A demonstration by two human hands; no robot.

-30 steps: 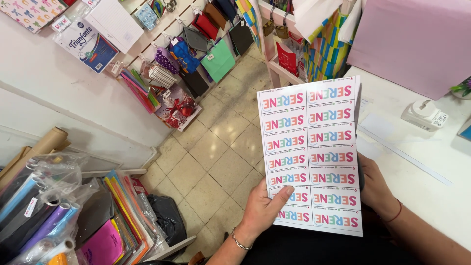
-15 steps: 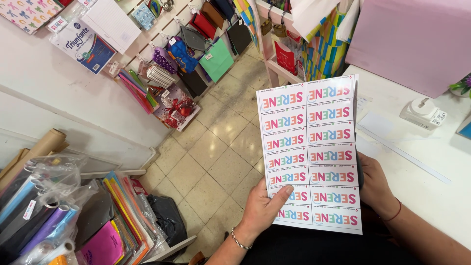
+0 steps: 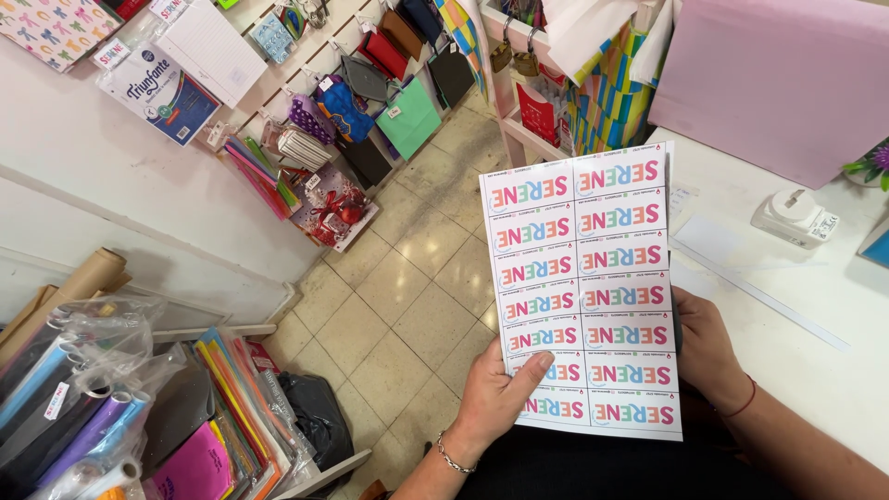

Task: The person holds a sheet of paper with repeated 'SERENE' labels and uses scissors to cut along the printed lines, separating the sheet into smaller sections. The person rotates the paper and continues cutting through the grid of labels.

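Observation:
I hold up a white sheet of printed labels (image 3: 583,287), two columns of several multicoloured word stickers. My left hand (image 3: 495,393) grips its lower left corner, thumb lying across the front. My right hand (image 3: 706,347) is behind the sheet's right edge, fingers mostly hidden by the paper. A beaded bracelet circles my left wrist, a thin red cord my right. The sheet hangs over the edge of a white counter (image 3: 815,343) and above the tiled floor (image 3: 398,306).
A white plug-in device (image 3: 795,218) and a pink board (image 3: 778,79) sit on the counter. Gift bags and stationery (image 3: 370,111) hang along the far wall. Rolls of wrapping paper (image 3: 65,380) and coloured card sheets (image 3: 236,407) fill bins at the lower left.
The sheet and both hands have stayed nearly still; the view has only drifted slightly.

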